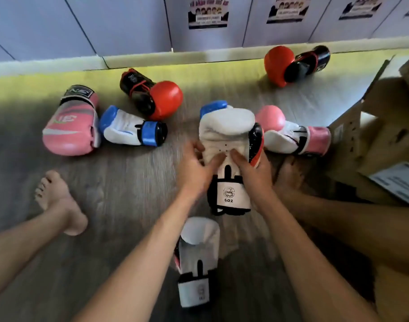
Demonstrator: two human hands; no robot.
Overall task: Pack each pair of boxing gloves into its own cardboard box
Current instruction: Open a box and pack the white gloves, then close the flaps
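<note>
6oz white glove [226,133] is held over the floor [129,194] mid-view: L hand [196,168] grip is curled round its left edge, R hand [252,173] grip round its right, thumbs laid on the palm side. Matching glove [199,247] is seen lying nearer, btwn the forearms. Open cardboard box [380,126] is seen at right.
</note>
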